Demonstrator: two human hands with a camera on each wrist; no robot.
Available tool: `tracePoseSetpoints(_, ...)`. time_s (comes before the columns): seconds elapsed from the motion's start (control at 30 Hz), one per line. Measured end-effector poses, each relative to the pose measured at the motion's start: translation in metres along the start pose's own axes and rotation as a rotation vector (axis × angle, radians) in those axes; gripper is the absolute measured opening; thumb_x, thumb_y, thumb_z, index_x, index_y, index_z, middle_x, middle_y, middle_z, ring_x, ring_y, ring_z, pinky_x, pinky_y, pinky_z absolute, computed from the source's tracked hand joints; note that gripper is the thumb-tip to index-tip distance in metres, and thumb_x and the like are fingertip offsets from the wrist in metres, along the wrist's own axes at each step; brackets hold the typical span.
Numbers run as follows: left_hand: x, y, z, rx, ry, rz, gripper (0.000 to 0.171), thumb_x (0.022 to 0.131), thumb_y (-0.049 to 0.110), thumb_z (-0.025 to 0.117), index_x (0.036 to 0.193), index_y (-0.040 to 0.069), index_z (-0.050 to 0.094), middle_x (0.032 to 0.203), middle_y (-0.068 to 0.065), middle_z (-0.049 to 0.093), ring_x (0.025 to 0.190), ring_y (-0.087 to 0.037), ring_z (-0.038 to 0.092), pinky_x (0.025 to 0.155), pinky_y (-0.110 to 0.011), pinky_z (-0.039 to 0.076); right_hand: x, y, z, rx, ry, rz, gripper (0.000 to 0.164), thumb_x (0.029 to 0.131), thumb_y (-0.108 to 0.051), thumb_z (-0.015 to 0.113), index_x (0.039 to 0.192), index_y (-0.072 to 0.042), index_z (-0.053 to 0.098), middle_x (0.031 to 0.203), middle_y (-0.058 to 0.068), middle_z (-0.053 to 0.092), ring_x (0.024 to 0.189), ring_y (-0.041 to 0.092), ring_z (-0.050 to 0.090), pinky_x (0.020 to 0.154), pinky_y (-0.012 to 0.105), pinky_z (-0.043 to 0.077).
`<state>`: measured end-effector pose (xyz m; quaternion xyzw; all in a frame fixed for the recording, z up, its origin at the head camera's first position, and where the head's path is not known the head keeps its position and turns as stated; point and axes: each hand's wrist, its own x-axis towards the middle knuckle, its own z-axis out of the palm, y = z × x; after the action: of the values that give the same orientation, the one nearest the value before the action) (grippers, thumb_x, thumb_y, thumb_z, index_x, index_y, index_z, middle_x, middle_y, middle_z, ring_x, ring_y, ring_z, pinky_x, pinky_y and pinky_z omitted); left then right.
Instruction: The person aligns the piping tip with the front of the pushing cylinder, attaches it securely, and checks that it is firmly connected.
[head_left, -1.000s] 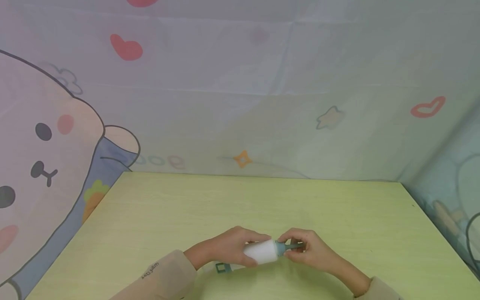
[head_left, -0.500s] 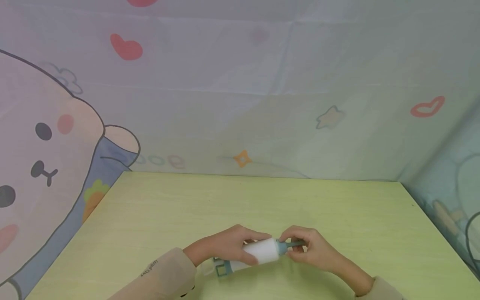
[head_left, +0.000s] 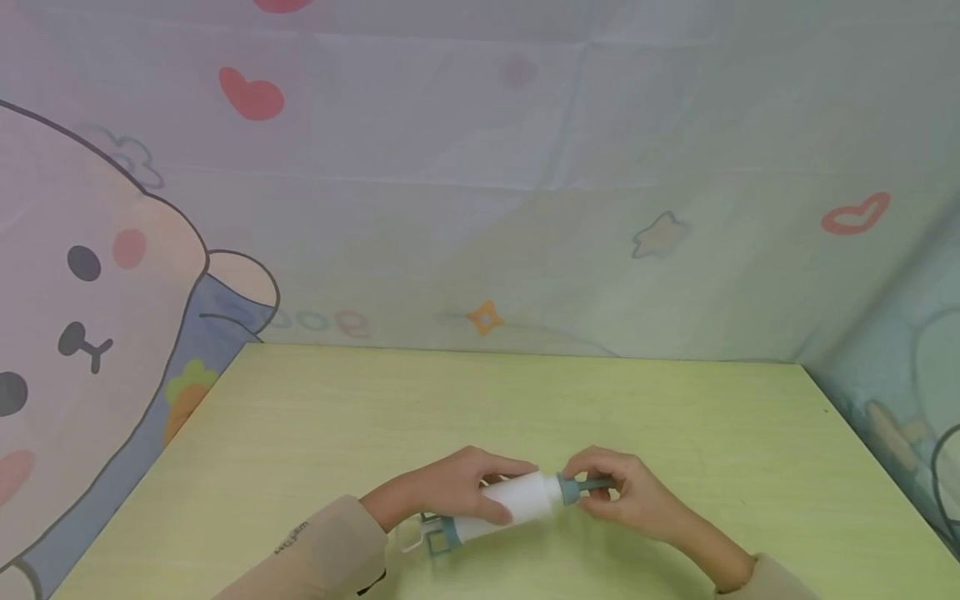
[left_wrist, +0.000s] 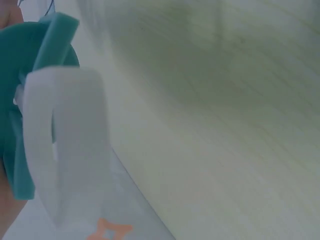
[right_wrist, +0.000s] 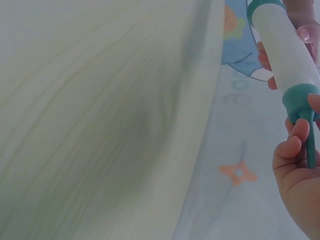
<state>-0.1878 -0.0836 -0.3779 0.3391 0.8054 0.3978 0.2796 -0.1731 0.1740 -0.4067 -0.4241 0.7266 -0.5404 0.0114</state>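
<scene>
An icing syringe with a white barrel [head_left: 521, 500] lies slantwise between my two hands, held just over the table. My left hand [head_left: 461, 483] grips the barrel from above, thumb on the near side. Past that hand sticks out the teal finger-loop end [head_left: 441, 537]; the white plunger handle [left_wrist: 70, 145] fills the left of the left wrist view. At the other end my right hand [head_left: 630, 496] pinches the teal nozzle cap [head_left: 570, 490] by its edge. A pale neck [head_left: 553, 487] shows between cap and barrel. Along the right fingers runs the long thin nozzle [right_wrist: 310, 145].
Both hands work over the near part of a pale yellow-green table [head_left: 337, 417]. A printed cloth [head_left: 420, 208] with hearts, a star and a cartoon bear hangs behind it and at the sides. A dark cable [head_left: 939, 475] curves at the right edge.
My right hand has drawn the nozzle cap slightly right and up, and a pale neck now shows beside it. The finger-loop end has swung lower and more of it shows.
</scene>
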Motion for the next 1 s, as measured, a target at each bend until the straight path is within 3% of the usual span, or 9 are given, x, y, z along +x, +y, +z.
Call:
tracePoseSetpoints(0.27, 0.0011, 0.0012, 0.0028, 0.074, 0.003, 0.012, 0.056, 0.077, 0.024, 0.065, 0.130, 0.021, 0.046, 0.112, 0.001, 0.059, 0.089, -0.005, 0.057, 0.068, -0.020, 0.046, 0.0023, -0.0011, 0.0033, 0.008, -0.038, -0.002, 0.025, 0.079, 0.005, 0.059, 0.101, -0.006, 0.058, 0.090, 0.010, 0.055, 0.055, 0.009, 0.041, 0.049, 0.024, 0.042)
tracePoseSetpoints(0.4, 0.0004, 0.0021, 0.0041, 0.101, 0.016, 0.038, 0.056, 0.077, 0.023, 0.066, 0.130, 0.019, 0.046, 0.115, 0.002, 0.058, 0.089, -0.004, 0.055, 0.070, -0.019, 0.045, 0.0015, -0.0016, 0.0035, -0.016, -0.050, 0.060, 0.022, 0.082, 0.002, 0.057, 0.104, -0.003, 0.059, 0.093, 0.014, 0.059, 0.062, 0.003, 0.046, 0.054, 0.023, 0.045)
tracePoseSetpoints(0.57, -0.0006, 0.0055, 0.0060, 0.201, 0.045, 0.107, 0.056, 0.077, 0.020, 0.065, 0.130, 0.018, 0.046, 0.120, 0.002, 0.056, 0.088, -0.001, 0.053, 0.071, -0.017, 0.044, 0.0008, -0.0027, 0.0029, -0.075, -0.057, 0.164, 0.021, 0.088, -0.004, 0.050, 0.106, 0.000, 0.059, 0.102, 0.018, 0.062, 0.087, 0.002, 0.057, 0.069, 0.025, 0.050)
tracePoseSetpoints(0.73, -0.0012, 0.0095, 0.0069, 0.285, 0.069, 0.144, 0.056, 0.077, 0.017, 0.065, 0.130, 0.017, 0.046, 0.122, 0.002, 0.055, 0.088, 0.000, 0.053, 0.071, -0.015, 0.043, 0.0010, -0.0035, 0.0016, -0.102, -0.070, 0.206, 0.023, 0.090, -0.007, 0.046, 0.109, 0.001, 0.057, 0.098, 0.016, 0.064, 0.085, 0.004, 0.059, 0.069, 0.025, 0.050)
tracePoseSetpoints(1.0, -0.0024, 0.0099, 0.0052, 0.317, 0.092, 0.133, 0.056, 0.076, 0.018, 0.066, 0.129, 0.017, 0.047, 0.123, 0.003, 0.055, 0.091, -0.002, 0.053, 0.071, -0.016, 0.043, 0.0012, -0.0047, 0.0017, -0.195, 0.011, 0.185, 0.041, 0.079, -0.012, 0.065, 0.117, -0.009, 0.051, 0.107, 0.006, 0.060, 0.086, 0.008, 0.054, 0.071, 0.025, 0.044)
